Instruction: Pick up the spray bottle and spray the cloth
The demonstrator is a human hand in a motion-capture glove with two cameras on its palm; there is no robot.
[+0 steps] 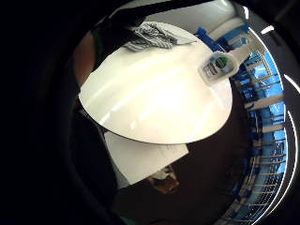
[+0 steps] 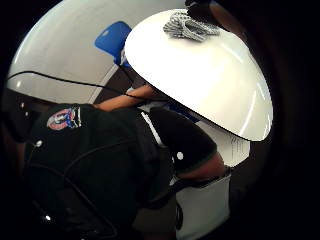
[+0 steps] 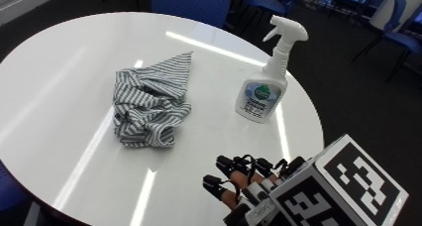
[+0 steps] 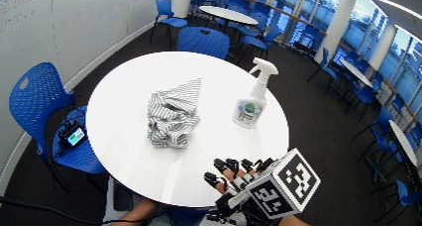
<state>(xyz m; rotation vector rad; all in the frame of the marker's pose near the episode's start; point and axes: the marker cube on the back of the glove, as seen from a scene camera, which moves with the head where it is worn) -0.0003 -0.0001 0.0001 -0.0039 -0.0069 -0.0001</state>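
A round white bench (image 4: 125,137) stands on dark floor (image 4: 316,112). A blue chair (image 4: 39,94) sits beside it near the white wall (image 4: 66,23), with a small lit screen (image 4: 75,136) on a second blue seat (image 4: 79,159) just beside the bench edge. Another blue chair (image 4: 203,40) is tucked at the far side. Further off are more white tables (image 4: 227,14) with blue chairs, along a row of windows (image 4: 395,62).

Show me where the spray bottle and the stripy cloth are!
spray bottle (image 3: 261,98): outside view, on its label.
stripy cloth (image 3: 150,105): outside view, on its crumpled middle.
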